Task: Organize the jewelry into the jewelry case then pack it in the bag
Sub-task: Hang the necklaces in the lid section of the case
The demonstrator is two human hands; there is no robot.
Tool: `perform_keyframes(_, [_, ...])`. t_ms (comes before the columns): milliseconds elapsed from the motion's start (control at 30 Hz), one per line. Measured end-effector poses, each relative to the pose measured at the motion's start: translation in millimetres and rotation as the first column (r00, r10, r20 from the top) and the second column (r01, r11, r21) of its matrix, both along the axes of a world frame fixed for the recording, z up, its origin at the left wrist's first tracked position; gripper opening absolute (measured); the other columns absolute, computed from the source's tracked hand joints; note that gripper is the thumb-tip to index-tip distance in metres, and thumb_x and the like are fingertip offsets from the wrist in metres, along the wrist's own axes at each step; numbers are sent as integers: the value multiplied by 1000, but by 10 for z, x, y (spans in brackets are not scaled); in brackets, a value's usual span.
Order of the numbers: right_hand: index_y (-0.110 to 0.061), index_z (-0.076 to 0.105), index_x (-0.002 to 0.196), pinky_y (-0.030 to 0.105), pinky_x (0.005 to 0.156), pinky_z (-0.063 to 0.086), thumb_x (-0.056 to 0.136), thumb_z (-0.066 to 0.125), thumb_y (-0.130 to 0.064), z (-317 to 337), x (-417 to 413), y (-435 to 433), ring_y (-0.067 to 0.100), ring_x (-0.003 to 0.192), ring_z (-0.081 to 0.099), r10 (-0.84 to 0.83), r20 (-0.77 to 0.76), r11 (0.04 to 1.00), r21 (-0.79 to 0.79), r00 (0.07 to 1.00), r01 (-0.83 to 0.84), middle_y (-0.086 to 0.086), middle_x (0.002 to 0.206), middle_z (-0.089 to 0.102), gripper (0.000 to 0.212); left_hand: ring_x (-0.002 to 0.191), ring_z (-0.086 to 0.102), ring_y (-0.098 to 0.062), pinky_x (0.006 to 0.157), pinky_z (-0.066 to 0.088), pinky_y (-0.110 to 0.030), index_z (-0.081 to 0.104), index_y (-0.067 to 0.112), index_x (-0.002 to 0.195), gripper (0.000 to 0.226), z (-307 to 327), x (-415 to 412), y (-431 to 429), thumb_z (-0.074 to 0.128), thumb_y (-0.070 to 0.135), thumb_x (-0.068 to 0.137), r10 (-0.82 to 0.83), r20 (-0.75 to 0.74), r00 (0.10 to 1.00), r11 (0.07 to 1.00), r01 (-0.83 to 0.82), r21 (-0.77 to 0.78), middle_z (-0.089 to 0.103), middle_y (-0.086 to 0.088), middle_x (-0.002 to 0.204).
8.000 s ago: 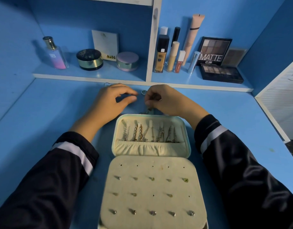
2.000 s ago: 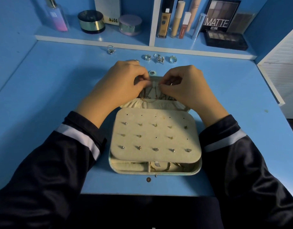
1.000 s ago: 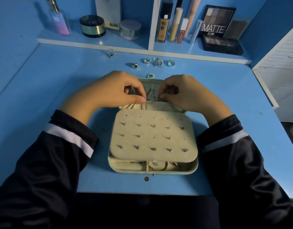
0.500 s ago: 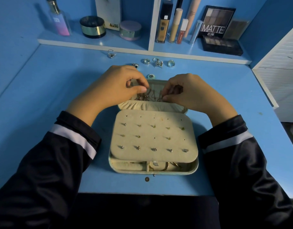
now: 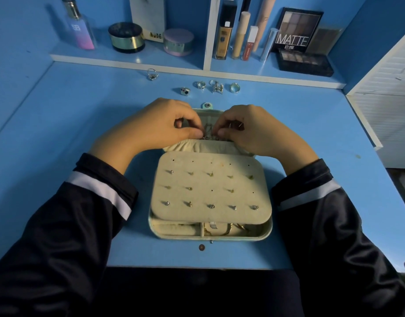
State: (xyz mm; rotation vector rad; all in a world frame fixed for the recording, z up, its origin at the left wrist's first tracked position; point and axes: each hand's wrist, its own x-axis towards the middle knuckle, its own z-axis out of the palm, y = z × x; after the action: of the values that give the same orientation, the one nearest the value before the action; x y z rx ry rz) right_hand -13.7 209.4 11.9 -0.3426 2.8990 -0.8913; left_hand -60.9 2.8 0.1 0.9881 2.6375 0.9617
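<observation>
A pale green jewelry case [image 5: 266, 232] lies open on the blue desk. Its cream earring panel [image 5: 210, 186] holds several studs. Behind the panel, in the lid, thin necklace chains [image 5: 208, 131] hang above a gathered pocket [image 5: 208, 146]. My left hand [image 5: 160, 126] and my right hand [image 5: 249, 129] are both over the lid, fingertips pinched on the chains. Gold bangles [image 5: 233, 228] show in the front compartment. Several silver rings lie loose behind the case: one with a black spade [image 5: 185, 90], a plain band [image 5: 234, 87], one far left [image 5: 152, 74]. No bag is in view.
A shelf at the back carries a perfume bottle [image 5: 79, 26], round compacts [image 5: 126, 37], foundation and lip tubes [image 5: 239, 35] and eyeshadow palettes [image 5: 297, 30]. A white slatted panel [image 5: 384, 92] borders the desk on the right. The desk's front edge lies just below the case.
Both hands drew closer together over the lid, fingertips now pinching the chains at its middle. The case and the loose rings have not moved.
</observation>
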Motion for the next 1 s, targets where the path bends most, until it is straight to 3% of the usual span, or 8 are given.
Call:
perform_keyframes(167, [-21,72,88,21,71,43,89,64,-11,26,30,-11,17,77,56,36,34,999,-28,999,-36,2,92,67,13,80,58,-21,82,50,-49,69,41,81,13,23,15,11,73,29,85,-32,43,999,999,33,-2,67,5,87])
perform_keyframes(367, [-19,71,87,9,61,38,89,66,-13,44,41,41,0,61,47,32,51,998,-50,998,-29,-11,75,60,8,81,58,-16,83,50,-42,69,42,82,13,45,-1,-29,75,30,82,-21,85,996,1000,20,19,69,11,88])
perform_keyframes(500, [-22,72,88,9,63,38,88,66,-13,31,41,26,3,65,49,75,57,997,-41,996,-73,-5,85,64,11,82,59,-18,84,50,-43,69,41,79,14,46,11,-19,75,29,82,-46,94,995,999,45,6,68,13,85])
perform_keyframes(867, [-21,70,85,6,57,37,88,67,-9,49,47,57,-7,54,48,82,81,995,-67,993,-77,-20,59,56,13,82,60,-16,84,50,-41,72,40,82,12,43,12,-30,77,29,79,-50,117,992,999,47,27,70,14,86])
perform_keyframes(1000, [-21,72,88,5,60,38,87,68,-10,29,28,85,-7,58,49,75,71,994,-81,995,-69,-21,64,58,12,81,58,-13,83,49,-36,72,40,86,14,47,7,-40,78,31,77,-38,137,990,998,32,46,69,16,87])
